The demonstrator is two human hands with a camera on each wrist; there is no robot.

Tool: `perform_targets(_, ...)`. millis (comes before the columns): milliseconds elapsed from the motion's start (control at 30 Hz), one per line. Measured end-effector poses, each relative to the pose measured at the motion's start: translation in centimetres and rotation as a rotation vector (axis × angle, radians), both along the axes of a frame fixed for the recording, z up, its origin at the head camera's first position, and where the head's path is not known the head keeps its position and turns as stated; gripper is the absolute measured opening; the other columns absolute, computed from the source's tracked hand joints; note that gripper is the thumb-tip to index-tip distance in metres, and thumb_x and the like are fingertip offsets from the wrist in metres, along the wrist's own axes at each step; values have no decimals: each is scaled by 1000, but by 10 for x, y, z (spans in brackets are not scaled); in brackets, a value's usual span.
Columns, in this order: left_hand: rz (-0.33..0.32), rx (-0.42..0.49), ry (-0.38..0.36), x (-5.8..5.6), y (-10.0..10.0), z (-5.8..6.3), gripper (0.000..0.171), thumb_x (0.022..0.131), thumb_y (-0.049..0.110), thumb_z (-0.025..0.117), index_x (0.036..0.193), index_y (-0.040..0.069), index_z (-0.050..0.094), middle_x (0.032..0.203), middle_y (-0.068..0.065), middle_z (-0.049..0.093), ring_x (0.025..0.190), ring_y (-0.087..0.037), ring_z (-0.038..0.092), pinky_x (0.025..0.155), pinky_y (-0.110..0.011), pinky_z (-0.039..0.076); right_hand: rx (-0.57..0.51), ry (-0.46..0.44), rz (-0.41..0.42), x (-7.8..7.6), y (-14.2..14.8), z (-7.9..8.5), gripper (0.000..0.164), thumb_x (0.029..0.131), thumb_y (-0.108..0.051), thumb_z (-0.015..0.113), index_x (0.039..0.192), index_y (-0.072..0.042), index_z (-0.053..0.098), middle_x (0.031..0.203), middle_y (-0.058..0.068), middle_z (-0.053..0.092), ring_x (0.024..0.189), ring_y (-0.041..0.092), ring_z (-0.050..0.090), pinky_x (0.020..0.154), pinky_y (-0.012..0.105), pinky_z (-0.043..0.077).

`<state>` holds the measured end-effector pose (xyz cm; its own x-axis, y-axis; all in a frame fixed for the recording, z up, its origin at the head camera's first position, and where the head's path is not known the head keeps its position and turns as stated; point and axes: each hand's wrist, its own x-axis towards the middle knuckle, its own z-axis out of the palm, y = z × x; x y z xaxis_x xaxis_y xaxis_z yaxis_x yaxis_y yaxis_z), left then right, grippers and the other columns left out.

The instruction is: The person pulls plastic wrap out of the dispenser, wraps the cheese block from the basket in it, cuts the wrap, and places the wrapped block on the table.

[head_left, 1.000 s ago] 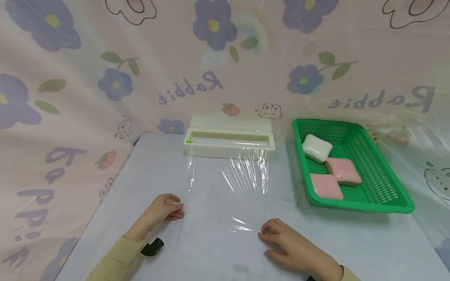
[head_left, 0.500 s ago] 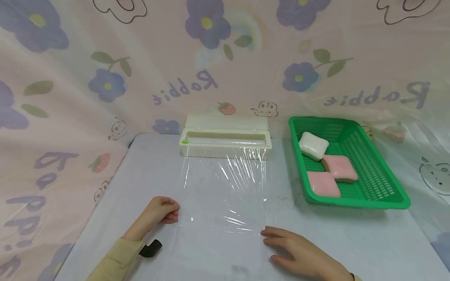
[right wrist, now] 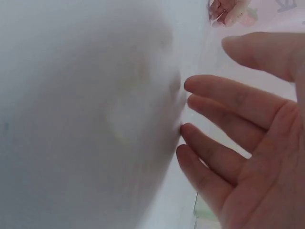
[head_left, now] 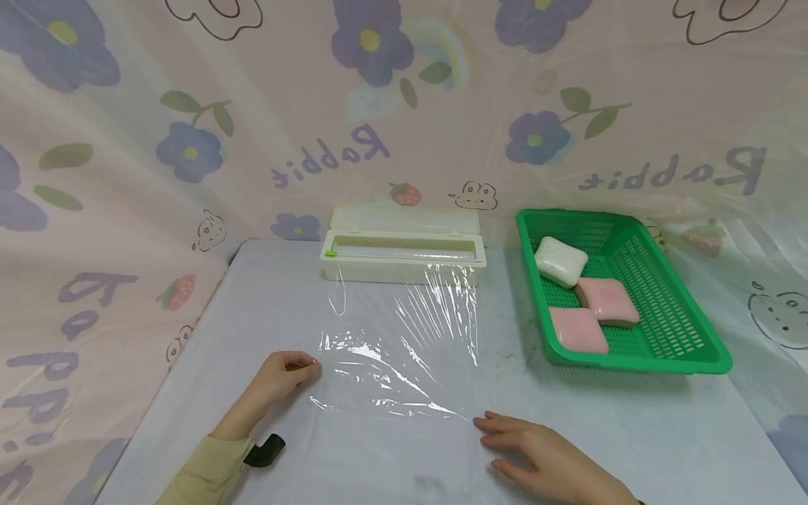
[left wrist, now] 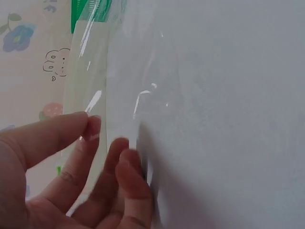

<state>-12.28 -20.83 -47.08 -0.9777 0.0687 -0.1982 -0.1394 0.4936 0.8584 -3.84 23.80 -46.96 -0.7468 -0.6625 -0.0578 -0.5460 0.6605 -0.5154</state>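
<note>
A clear sheet of cling film (head_left: 385, 365) stretches toward me from a white dispenser box (head_left: 404, 272) whose lid is up. My left hand (head_left: 278, 382) pinches the film's left edge between thumb and index finger; the left wrist view shows the film (left wrist: 94, 102) rising from that pinch, with the other fingers curled below. At the near right corner of the sheet, my right hand (head_left: 543, 452) has its fingers spread and fairly straight, fingertips touching the tabletop in the right wrist view. The film's front edge is wrinkled and slightly lifted on the left side.
A green plastic basket (head_left: 637, 362) stands to the right with one white soap-like block (head_left: 560, 261) and two pink ones (head_left: 607, 300) inside. A small green slider (head_left: 331, 254) sits at the box's left end. Printed curtain (head_left: 265, 140) hangs behind the white table (head_left: 208, 351).
My left hand has drawn its side of the film up, so the sheet has gone slack and wrinkled. The right hand's fingers have spread and straightened at the near right corner.
</note>
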Motion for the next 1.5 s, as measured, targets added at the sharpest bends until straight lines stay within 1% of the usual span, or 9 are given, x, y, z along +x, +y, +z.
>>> perform_targets(200, -64, 133, -42, 0, -5, -4, 22, 81, 12, 77, 91, -3, 64, 78, -9, 69, 70, -16, 62, 60, -24, 51, -52, -4, 33, 2, 4, 1, 28, 100, -32, 52, 125, -26, 64, 141, -8, 48, 128, 15, 46, 97, 37, 47)
perform_targets(333, -101, 242, -74, -1, -7, -8, 22, 82, 5, 75, 92, -7, 59, 78, -15, 69, 73, -19, 67, 65, -26, 56, -155, -34, 74, 1, 10, 1, 29, 101, -23, 50, 127, -26, 62, 143, -3, 47, 129, 16, 45, 101, 30, 44)
perform_targets(467, -105, 310, -112, -2, -8, -9, 21, 84, 1, 71, 94, -10, 56, 80, -15, 68, 74, -20, 68, 65, -27, 57, -317, -146, 103, -3, 17, 1, 32, 101, -11, 49, 129, -19, 61, 138, 4, 53, 126, 17, 49, 101, 23, 42)
perform_targets(600, -110, 347, -138, -3, -9, -9, 23, 85, 0, 70, 97, -12, 55, 81, -12, 67, 75, -20, 67, 67, -29, 58, -424, -130, 105, -8, 20, 3, 32, 97, -3, 52, 127, -10, 61, 125, 5, 62, 116, 16, 57, 95, 23, 47)
perform_targets(733, -120, 363, -169, -4, -9, -9, 26, 84, -1, 71, 100, -12, 54, 80, -11, 66, 74, -21, 67, 68, -32, 59, -474, -132, 7, -15, 19, 18, 29, 98, -3, 52, 124, -12, 63, 118, 5, 65, 109, 18, 60, 90, 27, 50)
perform_targets(967, -153, 392, -183, -5, -9, -14, 29, 82, -3, 72, 100, -12, 51, 82, -11, 66, 77, -22, 67, 70, -35, 59, -658, -342, -134, -39, 26, 60, 30, 103, -5, 40, 128, -3, 56, 125, 16, 59, 114, 29, 56, 93, 35, 50)
perform_targets(1133, -164, 384, -177, -4, -9, -14, 29, 82, -2, 72, 100, -12, 51, 82, -12, 66, 78, -23, 68, 71, -35, 59, -732, -272, -179, -60, 43, 89, 34, 105, -5, 33, 133, 5, 48, 131, 25, 52, 118, 27, 54, 94, 34, 50)
perform_targets(1300, -145, 387, -193, -1, -6, -12, 28, 83, -4, 71, 101, -14, 51, 82, -14, 67, 77, -23, 68, 71, -34, 59, -682, -186, -261, -81, 74, 108, 36, 106, -10, 30, 136, 5, 44, 132, 22, 52, 118, 22, 55, 91, 27, 51)
perform_targets(1500, -138, 362, -209, -1, -8, -16, 28, 84, 1, 71, 103, -14, 57, 84, -16, 69, 75, -20, 67, 68, -29, 58, -638, -246, -326, -110, 116, 114, 42, 107, -20, 28, 138, 4, 42, 132, 6, 57, 119, 16, 55, 90, 25, 51)
